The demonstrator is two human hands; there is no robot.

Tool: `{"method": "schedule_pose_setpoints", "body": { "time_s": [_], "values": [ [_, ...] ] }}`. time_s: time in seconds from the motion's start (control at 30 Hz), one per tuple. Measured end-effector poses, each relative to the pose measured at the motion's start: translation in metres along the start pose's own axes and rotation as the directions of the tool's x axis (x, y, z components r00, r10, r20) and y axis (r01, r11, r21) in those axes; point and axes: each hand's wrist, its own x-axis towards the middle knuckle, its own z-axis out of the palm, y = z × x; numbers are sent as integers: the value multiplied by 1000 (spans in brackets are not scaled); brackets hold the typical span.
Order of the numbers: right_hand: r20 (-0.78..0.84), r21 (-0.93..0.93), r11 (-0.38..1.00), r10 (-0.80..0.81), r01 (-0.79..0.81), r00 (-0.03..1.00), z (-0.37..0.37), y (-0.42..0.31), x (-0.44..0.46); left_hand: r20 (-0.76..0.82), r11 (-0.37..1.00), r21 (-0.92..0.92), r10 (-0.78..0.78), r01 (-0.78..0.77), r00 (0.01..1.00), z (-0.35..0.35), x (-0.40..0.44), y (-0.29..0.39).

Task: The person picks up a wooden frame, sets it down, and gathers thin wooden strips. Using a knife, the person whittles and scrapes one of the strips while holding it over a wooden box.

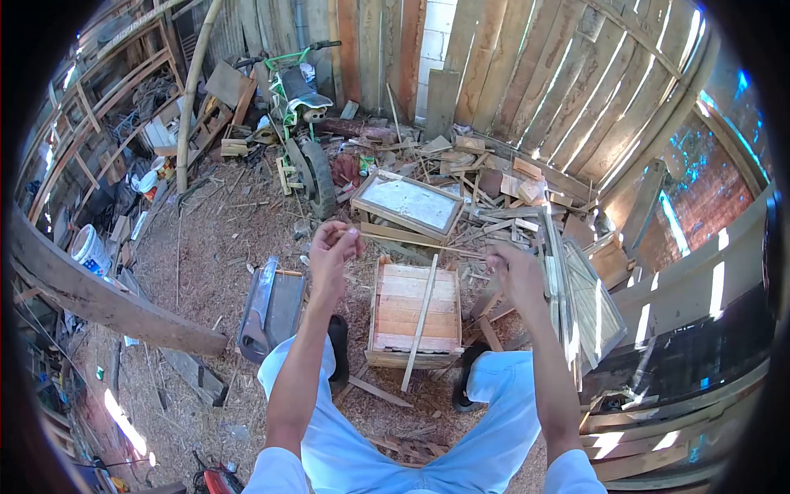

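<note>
A thin wooden strip [420, 242] stretches through the air between my two hands. Its left end is pinched in the closed fingers of my left hand [336, 244]. My right hand [513, 265] is closed around the other end. Below the strip, between my feet, sits a shallow slatted wooden box [395, 306]. Across that box lies a longer narrow wooden stick [422, 317], its lower end jutting past the near edge. To the left, a handsaw [260, 306] rests on a dark framed panel [285, 303].
Beyond the box is a framed pale panel [411, 202], with a scrap wood pile [494, 177] behind it. A green motorbike [306, 123] stands at the back. Framed mesh panels [588, 300] lean at right. A wooden beam [115, 292] crosses the left side. Shavings cover the ground.
</note>
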Motion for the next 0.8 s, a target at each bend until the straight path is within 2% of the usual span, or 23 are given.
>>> {"method": "schedule_pose_setpoints", "body": {
  "time_s": [0.07, 0.1, 0.13, 0.2, 0.23, 0.27, 0.3, 0.33, 0.37, 0.4, 0.47, 0.5, 0.53, 0.57, 0.6, 0.67, 0.8],
  "values": [
    [-88, -150, 977, -164, 150, 982, -9, 11, 14, 305, 952, 304, -72, -25, 950, -6, 0, 11],
    [-96, -155, 978, -157, 141, 983, -14, 14, 21, 332, 849, 525, -137, -62, 933, -6, -2, 15],
    [-111, -187, 964, -211, 188, 971, -23, 14, 28, 344, 850, 522, -142, -63, 928, 0, -9, 19],
    [-130, -222, 949, -255, 223, 958, -40, 5, 37, 525, 671, 709, -300, -215, 797, 7, -23, 22],
    [-171, -260, 941, -268, 219, 948, -47, -9, 40, 620, 645, 685, -270, -340, 736, 7, -30, 14],
    [-207, -295, 930, -285, 218, 936, -50, -20, 41, 620, 646, 685, -275, -337, 734, 14, -38, 11],
    [-204, -295, 930, -284, 218, 937, -49, -29, 39, 528, 660, 731, -387, -173, 755, 21, -46, 8],
    [-326, -255, 942, -297, 219, 897, -46, -37, 34, 430, 650, 760, -499, -3, 752, 27, -53, 5],
    [-445, -215, 951, -299, 224, 844, -43, -40, 28, 425, 695, 713, -537, 96, 729, 30, -57, 1],
    [-442, -214, 951, -299, 224, 846, -37, -34, 20, 423, 694, 713, -538, 99, 729, 33, -60, -4],
    [-285, 235, 940, -176, 247, 942, -14, -17, -4, 500, 838, 463, -515, 287, 696, 39, -66, -12],
    [-281, 241, 940, -170, 241, 945, -3, -12, -17, 468, 832, 422, -540, 360, 700, 41, -69, -14],
    [-152, 536, 841, 18, 67, 988, 7, -13, -30, 459, 825, 428, -550, 369, 698, 45, -72, -16],
    [29, 759, 638, 164, -129, 986, 17, -15, -37, 452, 826, 410, -552, 386, 700, 48, -72, -16],
    [41, 765, 628, 176, -144, 984, 25, -15, -41, 444, 825, 394, -557, 406, 701, 49, -73, -16],
    [298, 875, 373, 91, -310, 950, 27, -20, -47, 437, 810, 417, -576, 413, 690, 52, -77, -16],
    [432, 851, 322, 22, -415, 902, 26, -25, -44, 456, 819, 413, -564, 397, 689, 56, -79, -21]
  ]
}}
